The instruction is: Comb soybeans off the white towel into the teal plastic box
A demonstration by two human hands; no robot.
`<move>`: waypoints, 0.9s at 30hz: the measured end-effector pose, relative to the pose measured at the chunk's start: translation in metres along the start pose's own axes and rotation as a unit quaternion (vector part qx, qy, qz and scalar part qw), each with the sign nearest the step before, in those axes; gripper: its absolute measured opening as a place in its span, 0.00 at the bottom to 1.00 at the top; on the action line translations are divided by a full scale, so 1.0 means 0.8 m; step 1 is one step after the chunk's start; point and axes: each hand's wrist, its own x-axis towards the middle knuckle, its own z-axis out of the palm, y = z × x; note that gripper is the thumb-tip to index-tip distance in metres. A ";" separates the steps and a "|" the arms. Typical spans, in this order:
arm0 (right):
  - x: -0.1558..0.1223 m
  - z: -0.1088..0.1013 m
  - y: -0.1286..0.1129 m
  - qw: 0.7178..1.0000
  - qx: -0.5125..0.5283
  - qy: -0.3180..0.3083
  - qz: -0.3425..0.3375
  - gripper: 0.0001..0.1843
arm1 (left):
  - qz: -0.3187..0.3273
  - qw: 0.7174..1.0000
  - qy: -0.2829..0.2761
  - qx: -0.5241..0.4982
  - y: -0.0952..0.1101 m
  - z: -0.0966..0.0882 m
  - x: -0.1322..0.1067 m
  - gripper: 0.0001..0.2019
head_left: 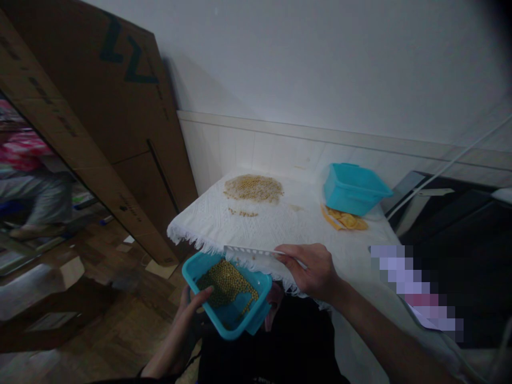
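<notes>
My left hand grips the left side of a turquoise plastic basin, its thumb over the rim. Yellow soybeans lie inside, heaped toward the far side, with part of the bottom bare. The basin is tilted just below the fringed edge of a white cloth. In my right hand is a thin, pale flat strip with a row of dark notches or holes; its exact kind is unclear. It lies along the cloth edge above the basin. A spread-out pile of soybeans sits farther back, with a short line of loose ones before it.
A second turquoise basin stands at the back right on a yellow cloth. A tall cardboard box rises at the left, and a white wall closes the back. Black equipment is at the right. Another person's legs show far left.
</notes>
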 end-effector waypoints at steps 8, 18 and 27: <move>0.001 -0.005 -0.003 0.999 0.011 -0.007 0.045 0.10 | -0.006 1.000 0.010 -0.003 -0.003 -0.002 0.007 0.47; 0.036 -0.004 0.112 0.969 -0.143 0.096 0.179 0.14 | -0.013 0.999 0.041 0.010 -0.006 -0.014 0.027 0.44; 0.028 0.011 0.115 0.971 -0.114 0.087 0.190 0.13 | -0.028 0.999 0.031 -0.018 -0.006 -0.018 0.031 0.41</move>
